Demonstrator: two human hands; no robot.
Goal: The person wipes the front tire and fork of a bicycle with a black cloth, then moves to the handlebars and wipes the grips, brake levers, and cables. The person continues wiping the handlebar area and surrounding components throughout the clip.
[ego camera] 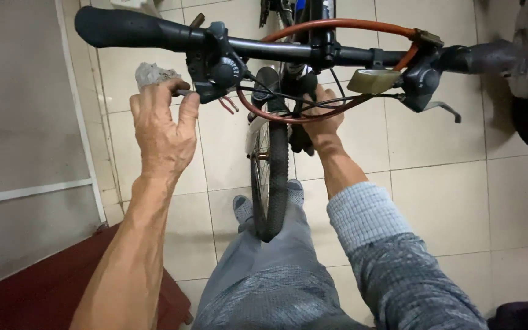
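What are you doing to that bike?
A person stands over a bicycle, its front wheel between their legs. The left hand holds a grey rag right by the shifter on the handlebar. The right hand reaches under the bar and grips the black fork near the cables. A roll of tape hangs on the bar.

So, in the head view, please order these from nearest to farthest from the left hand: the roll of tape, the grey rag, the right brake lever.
1. Grey rag: held in the left hand, at its fingertips.
2. Roll of tape: hanging under the handlebar, right of centre.
3. Right brake lever: far right, below the right grip.
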